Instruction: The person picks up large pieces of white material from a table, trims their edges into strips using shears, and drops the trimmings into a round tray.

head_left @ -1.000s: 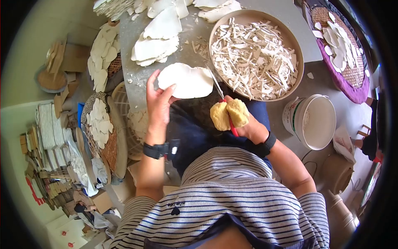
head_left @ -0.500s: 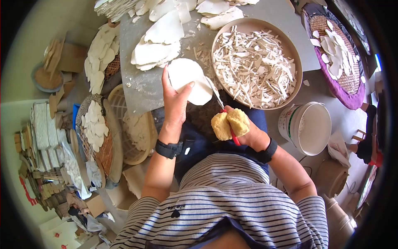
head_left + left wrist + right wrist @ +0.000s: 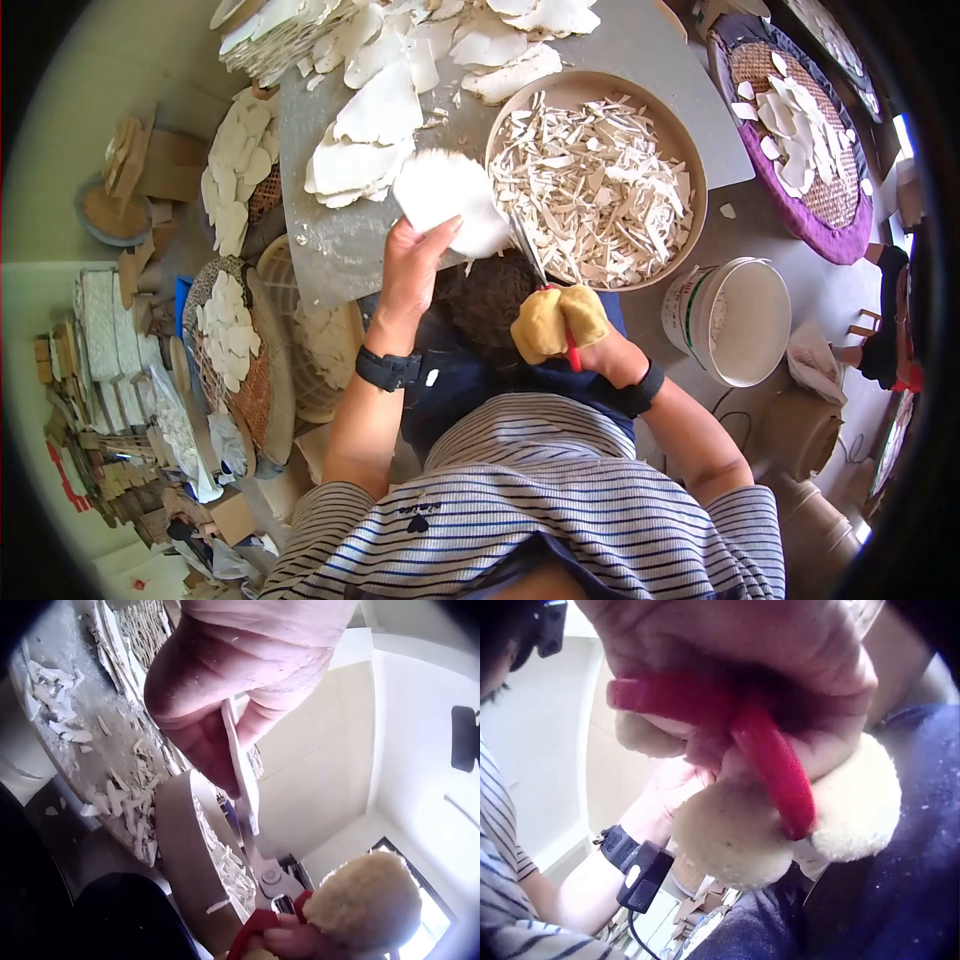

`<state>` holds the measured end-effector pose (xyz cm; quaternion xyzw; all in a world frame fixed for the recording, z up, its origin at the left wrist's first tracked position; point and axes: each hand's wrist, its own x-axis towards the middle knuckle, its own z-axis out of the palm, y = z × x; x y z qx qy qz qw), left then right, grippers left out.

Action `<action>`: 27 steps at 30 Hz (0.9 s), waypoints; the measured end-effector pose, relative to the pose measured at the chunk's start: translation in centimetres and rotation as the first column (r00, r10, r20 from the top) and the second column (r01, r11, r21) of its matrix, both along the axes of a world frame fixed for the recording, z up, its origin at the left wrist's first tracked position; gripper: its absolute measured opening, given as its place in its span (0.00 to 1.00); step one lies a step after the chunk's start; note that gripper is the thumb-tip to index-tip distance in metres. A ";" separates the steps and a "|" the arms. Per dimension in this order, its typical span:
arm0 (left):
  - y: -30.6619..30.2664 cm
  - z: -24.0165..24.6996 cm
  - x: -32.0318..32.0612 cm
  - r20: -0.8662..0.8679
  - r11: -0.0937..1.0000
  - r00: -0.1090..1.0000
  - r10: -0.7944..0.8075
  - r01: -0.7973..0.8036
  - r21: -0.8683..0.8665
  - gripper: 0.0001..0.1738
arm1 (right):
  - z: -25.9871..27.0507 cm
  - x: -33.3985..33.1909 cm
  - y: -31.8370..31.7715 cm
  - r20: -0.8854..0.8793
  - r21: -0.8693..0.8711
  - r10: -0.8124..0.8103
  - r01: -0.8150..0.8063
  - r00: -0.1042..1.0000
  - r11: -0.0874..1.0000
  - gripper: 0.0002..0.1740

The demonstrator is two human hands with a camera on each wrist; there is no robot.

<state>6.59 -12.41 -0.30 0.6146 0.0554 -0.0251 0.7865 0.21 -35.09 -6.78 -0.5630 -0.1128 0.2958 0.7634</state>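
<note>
"White sheet (image 3: 450, 195), thin and flat: where is it?"

"Held up over the near edge of the grey surface (image 3: 330, 245), left of the round tray (image 3: 570, 88)."

"And the left grip (image 3: 412, 265)?"

"It's pinching the sheet at its near side, thumb on one face and fingers on the other."

"What about the right grip (image 3: 610, 355)?"

"Curled round the red-handled scissors (image 3: 527, 245). Two yellow spongy pads (image 3: 538, 327) sit at the handles. The blades point away from the person, up to the sheet's right edge."

"Are they biting into it?"

"I can't tell; the edge is blurred there."

"What's in the tray?"

"A heap of narrow white scraps (image 3: 600, 190). Farther left on the surface lie overlapping white pieces (image 3: 380, 105), and a tall stack (image 3: 275, 45) stands at the far left."

"Anything over on the right?"

"A white bucket (image 3: 755, 320) near the tray, beyond the surface's edge, and farther off a woven basket with a purple rim (image 3: 820, 235), holding more pale pieces (image 3: 800, 125)."
</note>
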 end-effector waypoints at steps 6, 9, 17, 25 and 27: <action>0.8 0.6 0.2 0.541 0.784 0.823 -0.176 -0.215 0.582 0.07 | 3.5 0.9 0.5 0.326 -0.245 0.228 -0.151 0.918 0.958 0.32; 0.4 1.0 -0.5 0.531 0.808 0.836 -0.141 -0.212 0.550 0.08 | 4.3 1.0 1.0 0.256 -0.288 0.270 -0.193 0.928 0.938 0.33; 0.7 0.5 -0.5 0.570 0.819 0.811 -0.133 -0.235 0.524 0.08 | 0.9 -0.7 2.2 0.007 0.154 0.039 -0.039 0.999 0.987 0.29; 1.8 -0.1 -1.5 0.365 0.881 0.923 0.122 -0.270 0.388 0.10 | 0.2 0.6 3.1 0.037 0.040 0.024 -0.026 0.999 0.999 0.15; 2.1 0.0 -2.6 0.090 0.972 0.977 0.195 -0.204 0.115 0.13 | 0.6 1.4 3.1 0.611 -0.334 0.140 0.094 0.779 0.938 0.14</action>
